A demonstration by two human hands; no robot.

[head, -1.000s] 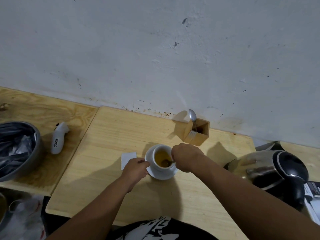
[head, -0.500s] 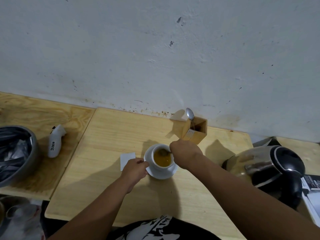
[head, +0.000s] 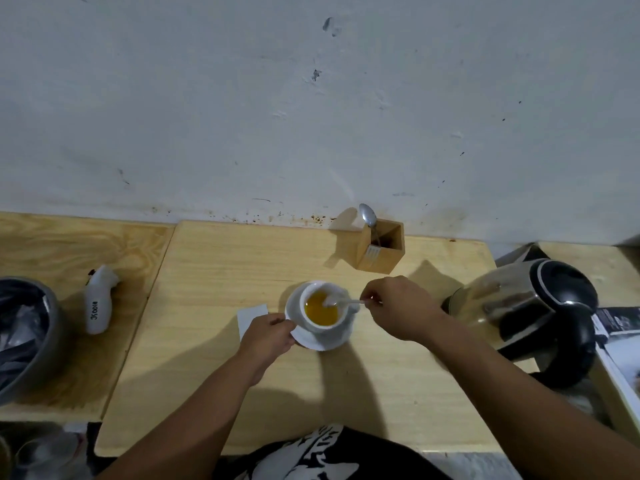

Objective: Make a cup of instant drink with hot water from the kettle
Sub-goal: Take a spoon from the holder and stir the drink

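A white cup (head: 313,327) holding amber-orange liquid stands on a white saucer (head: 332,341) in the middle of the light wooden table (head: 214,271). My right hand (head: 398,308) pinches the handle of a spoon (head: 341,301), whose bowl rests at the liquid's surface on the cup's right side. My left hand (head: 268,336) grips the saucer's left rim. A steel kettle (head: 519,306) with a black lid and handle sits to the right.
A wooden holder (head: 382,251) with another spoon (head: 367,214) stands by the wall. A white sachet (head: 251,317) lies left of the saucer. Further left are a white handheld device (head: 98,299) and a grey bin (head: 31,337) with a black liner.
My right hand has drawn back to the right, off the cup, so the spoon now lies across the rim. The left hand stays on the saucer.
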